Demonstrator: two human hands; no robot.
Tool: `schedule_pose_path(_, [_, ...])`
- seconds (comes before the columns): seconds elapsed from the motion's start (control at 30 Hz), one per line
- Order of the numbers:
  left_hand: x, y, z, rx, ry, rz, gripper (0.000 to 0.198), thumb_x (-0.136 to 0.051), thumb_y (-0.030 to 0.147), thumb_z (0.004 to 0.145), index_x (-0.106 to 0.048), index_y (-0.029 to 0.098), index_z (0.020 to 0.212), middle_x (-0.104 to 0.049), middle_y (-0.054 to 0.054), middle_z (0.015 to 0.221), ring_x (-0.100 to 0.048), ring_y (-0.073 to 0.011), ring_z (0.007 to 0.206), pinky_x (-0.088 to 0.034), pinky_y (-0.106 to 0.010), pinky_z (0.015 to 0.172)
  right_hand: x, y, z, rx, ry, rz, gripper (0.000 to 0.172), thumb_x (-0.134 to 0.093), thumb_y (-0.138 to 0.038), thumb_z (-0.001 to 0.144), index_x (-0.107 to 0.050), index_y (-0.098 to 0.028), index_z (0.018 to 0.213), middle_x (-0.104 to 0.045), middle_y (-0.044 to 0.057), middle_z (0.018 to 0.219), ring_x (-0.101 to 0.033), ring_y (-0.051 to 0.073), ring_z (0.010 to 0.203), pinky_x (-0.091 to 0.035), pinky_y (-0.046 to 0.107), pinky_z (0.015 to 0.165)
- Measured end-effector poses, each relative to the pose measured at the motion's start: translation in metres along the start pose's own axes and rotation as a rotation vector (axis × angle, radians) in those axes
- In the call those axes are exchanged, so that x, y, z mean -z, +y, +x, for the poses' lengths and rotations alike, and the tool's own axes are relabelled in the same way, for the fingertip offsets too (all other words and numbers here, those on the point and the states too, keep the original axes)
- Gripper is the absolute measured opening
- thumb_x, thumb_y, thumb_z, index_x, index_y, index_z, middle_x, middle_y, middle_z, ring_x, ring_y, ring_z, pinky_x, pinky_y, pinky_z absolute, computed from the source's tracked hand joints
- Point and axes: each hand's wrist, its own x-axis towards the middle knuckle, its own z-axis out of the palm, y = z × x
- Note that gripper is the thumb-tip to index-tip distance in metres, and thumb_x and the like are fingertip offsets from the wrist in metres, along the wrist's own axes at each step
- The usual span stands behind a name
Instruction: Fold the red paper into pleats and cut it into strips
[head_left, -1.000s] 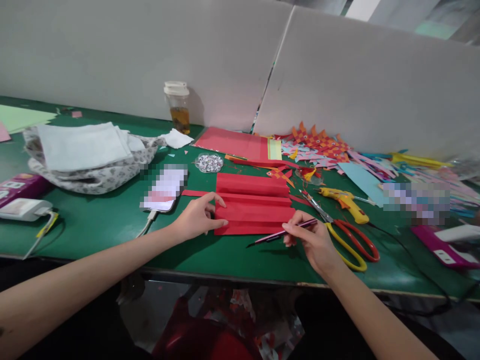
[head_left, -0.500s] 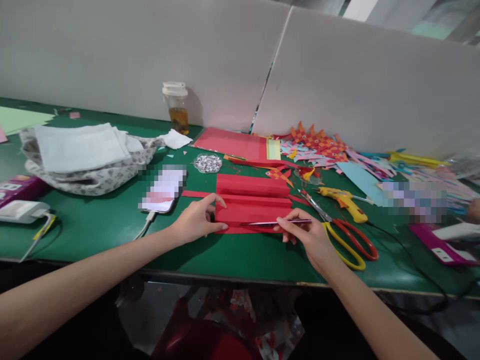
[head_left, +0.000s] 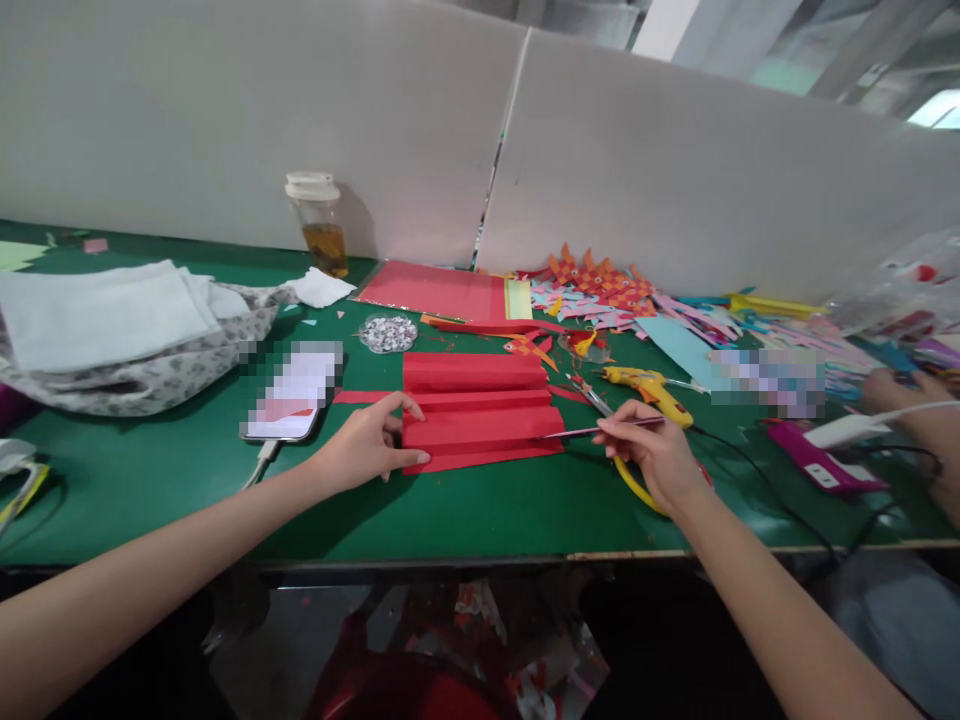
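Note:
Red pleated paper [head_left: 480, 430] lies on the green table in front of me, its folds running left to right. My left hand [head_left: 367, 438] holds its left edge, index finger and thumb apart on the paper and the other fingers curled. Between the fingertips of my right hand [head_left: 649, 455] is a thin, pointed, pinkish stick-like tool [head_left: 577, 433]; its exact kind is unclear. The tip points left over the right part of the paper. Scissors [head_left: 634, 487] with yellow and red handles lie partly hidden under my right hand. A red strip [head_left: 360, 397] sticks out beyond the paper.
A phone [head_left: 296, 390] on a cable lies left, near a cloth bundle [head_left: 142, 375]. Behind are a lidded cup [head_left: 319, 225] and a dish of small pieces [head_left: 388, 333]. Right are a yellow glue gun [head_left: 652, 390], woven paper fish [head_left: 600, 280], a power strip [head_left: 821, 460] and another person's hand [head_left: 892, 392].
My right hand has moved right and slightly up, drawing the tool's tip from the paper's middle toward its right end. My left hand stays on the left edge. The view has turned right.

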Motion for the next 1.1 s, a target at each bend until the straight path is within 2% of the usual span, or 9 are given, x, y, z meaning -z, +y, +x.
schedule_pose_path(0.2, [0.003, 0.006, 0.000, 0.033, -0.044, -0.037, 0.041, -0.069, 0.031, 0.066, -0.040, 0.022, 0.093, -0.053, 0.007, 0.058, -0.047, -0.0070, 0.042, -0.040, -0.016, 0.035, 0.021, 0.002, 0.005, 0.041, 0.153, -0.003, 0.022, -0.074, -0.026, 0.056, -0.054, -0.018, 0.052, -0.061, 0.000, 0.049, -0.048, 0.009, 0.038, -0.032, 0.021, 0.035])
schedule_pose_path(0.37, [0.008, 0.008, 0.001, 0.069, -0.121, -0.067, 0.035, -0.065, 0.030, 0.071, -0.041, 0.022, 0.095, -0.048, 0.010, 0.052, -0.043, -0.0046, 0.034, -0.034, -0.015, 0.034, 0.020, -0.007, -0.002, 0.084, 0.175, 0.086, 0.016, -0.068, -0.020, 0.056, -0.054, -0.019, 0.049, -0.055, -0.002, 0.043, -0.047, 0.009, 0.038, -0.032, 0.021, 0.035])
schedule_pose_path(0.5, [0.008, 0.007, 0.002, 0.079, -0.101, -0.054, 0.031, -0.064, 0.031, 0.073, -0.040, 0.021, 0.090, -0.048, 0.010, 0.051, -0.042, -0.0041, 0.032, -0.032, -0.014, 0.033, 0.004, -0.016, -0.010, 0.094, 0.091, 0.175, 0.015, -0.067, -0.019, 0.058, -0.053, -0.020, 0.051, -0.055, -0.002, 0.045, -0.047, 0.009, 0.040, -0.032, 0.021, 0.036])
schedule_pose_path(0.7, [0.007, 0.002, 0.004, 0.075, -0.083, -0.031, 0.035, -0.067, 0.034, 0.070, -0.037, 0.021, 0.081, -0.049, 0.010, 0.050, -0.044, -0.0052, 0.033, -0.032, -0.014, 0.032, -0.040, -0.015, -0.018, 0.088, -0.128, 0.032, 0.021, -0.071, -0.028, 0.066, -0.054, -0.019, 0.060, -0.065, 0.001, 0.056, -0.047, 0.008, 0.039, -0.033, 0.021, 0.040])
schedule_pose_path(0.87, [0.007, -0.001, 0.004, 0.064, -0.085, -0.028, 0.034, -0.068, 0.034, 0.068, -0.038, 0.021, 0.078, -0.049, 0.009, 0.051, -0.046, -0.0059, 0.035, -0.034, -0.015, 0.032, -0.071, -0.015, -0.021, 0.073, -0.242, -0.021, 0.026, -0.072, -0.035, 0.066, -0.053, -0.018, 0.062, -0.068, 0.003, 0.060, -0.047, 0.008, 0.039, -0.036, 0.022, 0.040])
schedule_pose_path(0.97, [0.008, -0.001, 0.004, 0.069, -0.103, -0.018, 0.034, -0.069, 0.034, 0.068, -0.039, 0.020, 0.074, -0.050, 0.008, 0.052, -0.046, -0.0053, 0.035, -0.035, -0.015, 0.033, -0.080, -0.017, -0.020, 0.075, -0.258, -0.016, 0.025, -0.071, -0.036, 0.066, -0.053, -0.018, 0.063, -0.068, 0.003, 0.060, -0.048, 0.008, 0.039, -0.039, 0.022, 0.041])
schedule_pose_path(1.1, [0.010, 0.000, 0.003, 0.073, -0.127, 0.013, 0.032, -0.065, 0.038, 0.071, -0.039, 0.019, 0.071, -0.048, 0.008, 0.051, -0.045, -0.0049, 0.033, -0.033, -0.014, 0.031, -0.082, -0.019, -0.015, 0.069, -0.259, 0.036, 0.024, -0.071, -0.033, 0.065, -0.054, -0.018, 0.061, -0.065, 0.002, 0.054, -0.050, 0.009, 0.041, -0.040, 0.022, 0.042])
